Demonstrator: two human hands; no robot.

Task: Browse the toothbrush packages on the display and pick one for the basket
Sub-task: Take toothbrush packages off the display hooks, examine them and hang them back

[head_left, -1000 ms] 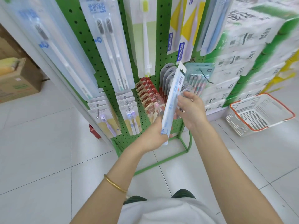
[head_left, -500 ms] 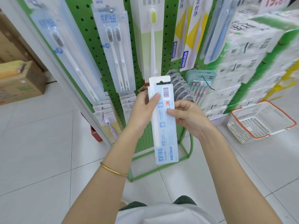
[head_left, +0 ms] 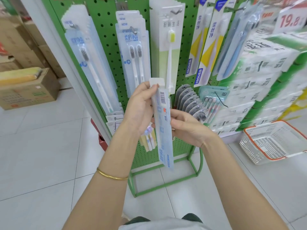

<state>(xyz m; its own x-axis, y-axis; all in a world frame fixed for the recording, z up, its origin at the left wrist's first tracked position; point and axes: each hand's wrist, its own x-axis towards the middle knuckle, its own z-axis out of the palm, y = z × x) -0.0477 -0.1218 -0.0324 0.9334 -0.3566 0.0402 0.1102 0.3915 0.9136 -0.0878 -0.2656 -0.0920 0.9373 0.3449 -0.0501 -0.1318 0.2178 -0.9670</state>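
Note:
A long pale-blue toothbrush package (head_left: 163,130) is held upright in front of the green pegboard display (head_left: 108,39), its barcoded back turned partly edge-on toward me. My left hand (head_left: 141,108) grips its upper left edge, thumb near the white hang tab. My right hand (head_left: 186,128) pinches the package's right edge at mid-height. More toothbrush packages hang on the board: a blue twin pack (head_left: 132,52), a green single (head_left: 168,47) and yellow ones (head_left: 204,45). The white basket with an orange rim (head_left: 272,143) sits on the floor at the right, with nothing visible inside.
Stacked tissue packs (head_left: 259,77) stand right of the display, behind the basket. Cardboard boxes (head_left: 28,87) sit at the left on the pale tiled floor. The display's green wire foot (head_left: 166,180) juts out toward me. A price sign (head_left: 292,20) hangs at top right.
The package went from edge-on and tilted, to flat with its back facing me, and now turns edge-on again. Both hands rose with it, and my view lifted up the display.

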